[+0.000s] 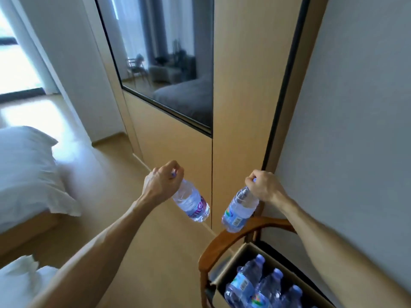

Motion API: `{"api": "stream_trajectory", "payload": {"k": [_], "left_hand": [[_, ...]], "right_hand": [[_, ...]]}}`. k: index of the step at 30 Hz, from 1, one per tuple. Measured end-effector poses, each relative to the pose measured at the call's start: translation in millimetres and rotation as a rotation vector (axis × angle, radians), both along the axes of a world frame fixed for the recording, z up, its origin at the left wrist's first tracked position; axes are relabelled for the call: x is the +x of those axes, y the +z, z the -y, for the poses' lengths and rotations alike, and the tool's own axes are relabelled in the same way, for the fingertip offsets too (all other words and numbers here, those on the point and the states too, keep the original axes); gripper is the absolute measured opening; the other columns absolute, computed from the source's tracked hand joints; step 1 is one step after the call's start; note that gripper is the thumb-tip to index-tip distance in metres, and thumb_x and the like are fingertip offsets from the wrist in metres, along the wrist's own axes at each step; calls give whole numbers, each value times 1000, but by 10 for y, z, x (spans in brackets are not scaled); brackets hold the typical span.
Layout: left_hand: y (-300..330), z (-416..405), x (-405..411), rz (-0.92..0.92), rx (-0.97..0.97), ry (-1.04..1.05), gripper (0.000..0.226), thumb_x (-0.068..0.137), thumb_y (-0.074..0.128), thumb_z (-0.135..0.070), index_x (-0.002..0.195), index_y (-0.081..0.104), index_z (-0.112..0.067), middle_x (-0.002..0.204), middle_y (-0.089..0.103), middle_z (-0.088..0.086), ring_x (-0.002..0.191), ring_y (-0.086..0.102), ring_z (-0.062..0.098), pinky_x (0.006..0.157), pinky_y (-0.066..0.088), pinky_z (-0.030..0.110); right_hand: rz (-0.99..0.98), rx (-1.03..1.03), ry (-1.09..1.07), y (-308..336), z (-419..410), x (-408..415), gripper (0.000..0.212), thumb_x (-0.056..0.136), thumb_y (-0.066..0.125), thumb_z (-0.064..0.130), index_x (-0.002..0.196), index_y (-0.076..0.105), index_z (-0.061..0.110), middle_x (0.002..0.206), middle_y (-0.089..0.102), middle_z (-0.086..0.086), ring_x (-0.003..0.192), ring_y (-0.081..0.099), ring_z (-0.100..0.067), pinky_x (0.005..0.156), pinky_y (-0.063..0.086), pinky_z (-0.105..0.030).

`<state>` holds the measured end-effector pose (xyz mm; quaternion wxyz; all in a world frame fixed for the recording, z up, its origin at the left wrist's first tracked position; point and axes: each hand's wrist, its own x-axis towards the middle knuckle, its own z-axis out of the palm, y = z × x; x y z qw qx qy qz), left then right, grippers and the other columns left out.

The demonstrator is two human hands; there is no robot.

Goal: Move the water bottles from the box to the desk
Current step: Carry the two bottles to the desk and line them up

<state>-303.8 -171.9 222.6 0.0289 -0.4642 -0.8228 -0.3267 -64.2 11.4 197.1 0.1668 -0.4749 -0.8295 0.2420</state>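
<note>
My left hand (pixel 161 183) grips a clear water bottle (pixel 192 203) by its blue cap, and the bottle hangs tilted in mid-air. My right hand (pixel 263 185) holds a second clear bottle (pixel 240 211) the same way, by the neck and cap. Both bottles hang in front of a wooden wall panel, above the floor. A cardboard box (pixel 231 263) at the bottom right holds several more blue-capped bottles (pixel 255 283). No desk is in view.
The box sits on a wooden chair with a curved backrest (pixel 224 238), against a grey wall. A bed with white pillows (pixel 24 172) stands on the left. A dark screen (pixel 169 63) is set in the wooden wall ahead. Pale wooden floor lies between bed and wall.
</note>
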Motion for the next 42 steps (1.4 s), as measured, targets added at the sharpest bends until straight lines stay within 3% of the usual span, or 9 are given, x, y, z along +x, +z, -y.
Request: {"api": "stream_trajectory", "payload": {"k": [3, 6, 11, 15, 20, 25, 34, 38, 42], "left_hand": [[297, 188, -549, -55, 55, 29, 20, 92, 47, -44, 85, 58, -28, 75, 69, -6, 68, 61, 24, 61, 41, 29], [586, 373, -1105, -66, 84, 24, 20, 95, 50, -37, 85, 61, -24, 82, 72, 2, 68, 65, 21, 64, 55, 33], [1075, 663, -1966, -175, 100, 82, 22, 97, 52, -33, 95, 64, -15, 86, 73, 6, 55, 56, 4, 51, 39, 14], [1492, 800, -2540, -227, 62, 116, 24, 97, 52, -35, 103, 63, -15, 93, 74, 8, 63, 61, 15, 57, 45, 19], [1842, 896, -3270, -275, 121, 212, 24, 96, 55, -34, 99, 64, -12, 97, 75, 11, 59, 56, 10, 51, 35, 14], [2123, 819, -3967, -311, 86, 286, 28, 97, 53, -32, 107, 64, -9, 103, 73, 12, 73, 63, 20, 65, 50, 27], [2501, 563, -5243, -397, 118, 399, 23, 95, 58, -30, 99, 63, -8, 95, 72, 15, 69, 60, 19, 65, 48, 28], [2579, 532, -5867, -424, 100, 459, 30, 95, 57, -36, 98, 67, -8, 94, 73, 14, 70, 65, 22, 69, 56, 35], [2596, 516, -6510, -452, 103, 487, 34, 94, 58, -36, 92, 71, -4, 86, 72, 12, 63, 60, 15, 67, 51, 29]], "right_hand": [[-71, 54, 100, 324, 59, -677, 20, 82, 50, 31, 69, 57, 17, 68, 62, 6, 67, 59, -17, 51, 40, -23], [-113, 125, 176, 655, 131, -1370, 20, 79, 50, 33, 69, 56, 18, 68, 61, 8, 65, 56, -12, 51, 38, -23], [-153, 242, 276, 1208, 274, -2491, 20, 79, 52, 34, 64, 53, 19, 65, 61, 4, 64, 58, -17, 56, 40, -26], [-203, 290, 355, 1614, 330, -3271, 23, 75, 51, 36, 63, 54, 16, 59, 61, 5, 64, 59, -18, 54, 39, -26], [-273, 313, 469, 2021, 314, -4191, 23, 75, 52, 32, 62, 55, 13, 58, 61, 5, 63, 58, -17, 55, 46, -28], [-289, 410, 602, 2324, 220, -5156, 19, 78, 54, 28, 61, 54, 22, 61, 61, 8, 67, 60, -16, 61, 47, -28], [-373, 434, 794, 2770, -75, -6892, 21, 82, 55, 29, 63, 52, 24, 63, 58, 8, 65, 55, -8, 56, 39, -23], [-360, 484, 849, 2815, -156, -7643, 16, 84, 56, 32, 76, 62, 20, 69, 61, 6, 67, 55, -8, 55, 36, -21], [-367, 465, 896, 2804, -183, -8378, 17, 86, 56, 29, 77, 62, 16, 70, 62, 3, 66, 56, -10, 54, 35, -21]]}}
